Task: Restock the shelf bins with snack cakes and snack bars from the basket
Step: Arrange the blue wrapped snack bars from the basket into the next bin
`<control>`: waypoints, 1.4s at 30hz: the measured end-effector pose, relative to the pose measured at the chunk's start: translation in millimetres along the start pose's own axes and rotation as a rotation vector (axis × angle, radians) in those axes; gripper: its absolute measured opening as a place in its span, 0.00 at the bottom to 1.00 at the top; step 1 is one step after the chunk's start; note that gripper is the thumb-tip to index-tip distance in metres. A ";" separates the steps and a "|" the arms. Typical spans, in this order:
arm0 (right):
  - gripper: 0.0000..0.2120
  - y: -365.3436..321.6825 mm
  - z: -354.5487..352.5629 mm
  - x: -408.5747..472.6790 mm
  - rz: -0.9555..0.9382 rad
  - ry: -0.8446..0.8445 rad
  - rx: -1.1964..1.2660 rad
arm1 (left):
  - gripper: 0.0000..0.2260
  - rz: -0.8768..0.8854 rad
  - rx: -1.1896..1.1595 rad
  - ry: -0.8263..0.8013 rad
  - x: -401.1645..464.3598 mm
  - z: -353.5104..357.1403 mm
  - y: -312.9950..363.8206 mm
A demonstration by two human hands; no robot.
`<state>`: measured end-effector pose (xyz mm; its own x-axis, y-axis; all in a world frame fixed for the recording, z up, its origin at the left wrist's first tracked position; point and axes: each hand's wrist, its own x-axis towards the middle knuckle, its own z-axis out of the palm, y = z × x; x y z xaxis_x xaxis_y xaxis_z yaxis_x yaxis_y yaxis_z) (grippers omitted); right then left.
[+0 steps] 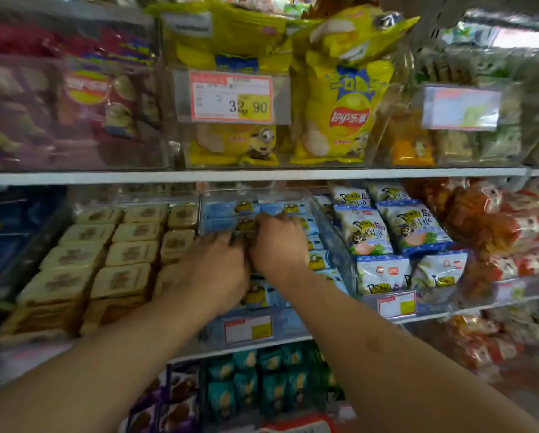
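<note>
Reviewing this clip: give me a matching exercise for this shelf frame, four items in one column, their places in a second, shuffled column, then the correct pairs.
Items
1. yellow Lay's chip bags
2. beige snack cakes
3. light blue snack packs
4. teal packets

Places
A. lowest shelf in view, below the forearms
B. middle-shelf bin where both hands, left hand and right hand, are working
C. upper shelf, beside the 32.90 price tag
D. middle-shelf bin left of the hands

Pairs: 1-C, 2-D, 3-B, 4-A
</note>
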<state>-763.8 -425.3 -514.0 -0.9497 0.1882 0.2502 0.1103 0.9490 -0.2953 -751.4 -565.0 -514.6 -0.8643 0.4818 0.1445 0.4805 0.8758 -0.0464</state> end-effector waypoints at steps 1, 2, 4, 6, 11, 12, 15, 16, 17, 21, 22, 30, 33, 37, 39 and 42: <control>0.12 -0.7 1.3 0.0 0.009 -0.001 0.009 | 0.19 -0.003 0.012 -0.006 0.1 0.5 0.9; 0.11 -0.5 2.0 0.3 0.016 -0.009 0.006 | 0.20 -0.003 0.024 -0.012 0.2 0.9 2.2; 0.10 1.0 3.9 0.5 0.002 -0.022 -0.005 | 0.21 -0.027 0.034 -0.017 -1.2 -1.4 5.5; 0.11 4.0 4.2 -2.8 -0.006 -0.025 -0.034 | 0.20 -0.040 0.032 -0.006 -4.5 -5.6 6.3; 0.13 13.9 -21.5 -42.1 -0.018 0.142 0.106 | 0.22 -0.033 -0.132 0.117 -37.8 -21.7 -3.0; 0.11 15.6 -27.4 -56.3 -0.036 0.168 0.136 | 0.22 -0.019 -0.184 0.146 -50.7 -25.4 -4.3; 0.07 21.4 -30.3 -110.0 -0.131 0.200 0.213 | 0.20 -0.017 -0.355 0.189 -104.5 -28.0 -5.5; 0.07 22.0 -26.2 -132.1 -0.154 0.176 0.254 | 0.19 -0.029 -0.387 0.196 -125.9 -23.3 -5.9; 0.07 22.9 -18.5 -155.5 -0.168 0.136 0.289 | 0.17 -0.040 -0.411 0.183 -148.7 -15.3 -6.9; 0.09 22.8 34.8 -250.6 -0.111 -0.096 0.320 | 0.17 -0.112 -0.427 -0.012 -239.4 43.5 -11.2; 0.09 21.4 52.2 -271.4 -0.074 -0.205 0.323 | 0.18 -0.161 -0.413 -0.087 -260.0 61.7 -14.0; 0.12 -5.4 205.7 -371.1 0.175 -0.899 0.217 | 0.41 -0.704 -0.633 -0.354 -354.1 201.9 -43.8; 0.22 -17.0 254.0 -377.3 0.202 -1.030 0.183 | 0.25 -0.787 -0.694 -0.469 -359.6 241.5 -50.0; 0.33 -29.6 310.8 -372.1 0.168 -1.078 0.076 | 0.26 -0.774 -0.544 -0.533 -352.6 258.9 -48.7; 0.37 -33.6 332.9 -368.0 0.152 -1.081 -0.008 | 0.26 -0.763 -0.515 -0.537 -349.9 257.0 -44.3; 0.35 -38.9 357.3 -364.9 0.114 -1.080 -0.101 | 0.27 -0.772 -0.517 -0.521 -349.0 258.8 -42.8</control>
<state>-526.3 -621.3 -923.2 -0.6836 0.0020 -0.7299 0.1905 0.9658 -0.1757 -509.0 -763.1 -818.8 -0.8599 -0.1385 -0.4914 -0.3262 0.8895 0.3201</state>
